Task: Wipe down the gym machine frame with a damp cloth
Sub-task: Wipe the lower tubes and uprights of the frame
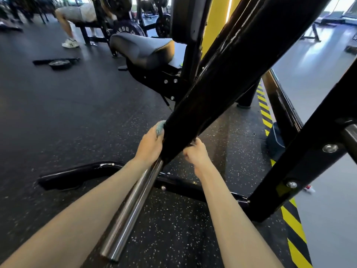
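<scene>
A thick black frame arm (222, 78) of the gym machine slants from the upper right down to the centre, ending in a chrome sleeve (133, 206). My left hand (150, 146) holds a blue-green cloth (160, 127) against the left side of the arm's lower end, with only a small part of the cloth showing. My right hand (196, 153) is at the arm's right underside with curled fingers. What those fingers hold is hidden by the arm.
The grey padded seat (143, 49) stands behind the arm. The black base rail (81, 173) crosses the speckled floor below. A second black upright (309, 151) rises at right beside yellow-black hazard tape (295, 229). A weight plate (59, 63) lies far left; a person sits on a bench (77, 14).
</scene>
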`<state>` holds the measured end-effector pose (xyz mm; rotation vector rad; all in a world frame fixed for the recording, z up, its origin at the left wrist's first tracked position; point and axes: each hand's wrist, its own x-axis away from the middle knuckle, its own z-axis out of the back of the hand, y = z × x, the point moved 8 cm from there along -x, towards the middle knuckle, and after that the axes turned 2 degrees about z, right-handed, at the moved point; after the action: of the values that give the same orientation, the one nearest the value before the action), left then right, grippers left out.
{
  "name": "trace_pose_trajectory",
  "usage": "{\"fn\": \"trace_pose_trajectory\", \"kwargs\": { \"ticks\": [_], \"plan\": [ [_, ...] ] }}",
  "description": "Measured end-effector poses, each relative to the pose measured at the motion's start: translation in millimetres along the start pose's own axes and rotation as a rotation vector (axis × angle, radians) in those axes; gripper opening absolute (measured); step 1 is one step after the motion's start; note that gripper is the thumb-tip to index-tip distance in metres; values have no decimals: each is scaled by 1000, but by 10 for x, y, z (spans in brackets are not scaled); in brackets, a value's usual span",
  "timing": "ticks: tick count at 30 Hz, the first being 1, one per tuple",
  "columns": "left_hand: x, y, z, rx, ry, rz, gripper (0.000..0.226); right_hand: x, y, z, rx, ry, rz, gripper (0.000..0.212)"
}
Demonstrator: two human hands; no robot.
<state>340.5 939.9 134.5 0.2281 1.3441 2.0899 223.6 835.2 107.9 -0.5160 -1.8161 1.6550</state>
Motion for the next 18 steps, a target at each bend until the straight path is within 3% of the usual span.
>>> {"fn": "trace_pose_trajectory", "kwargs": {
  "ticks": [3,7,10,13,15,18],
  "plan": [
    [12,-239,75,10,-85,100,36,15,71,-114,31,-17,7,39],
    [11,95,59,173,-186,-13,41,-39,211,-49,-58,36,-70,52],
    [88,-299,61,147,-185,1,48,-75,245,-48,-29,29,-68,53],
    [149,-1042,50,-23,-166,179,53,-35,221,-112,55,18,-42,44],
    [164,-1172,46,-22,-156,263,51,-4,176,-119,146,81,0,39],
    [109,-779,-7,109,-180,134,50,66,95,-114,387,203,51,18]
  ]
}}
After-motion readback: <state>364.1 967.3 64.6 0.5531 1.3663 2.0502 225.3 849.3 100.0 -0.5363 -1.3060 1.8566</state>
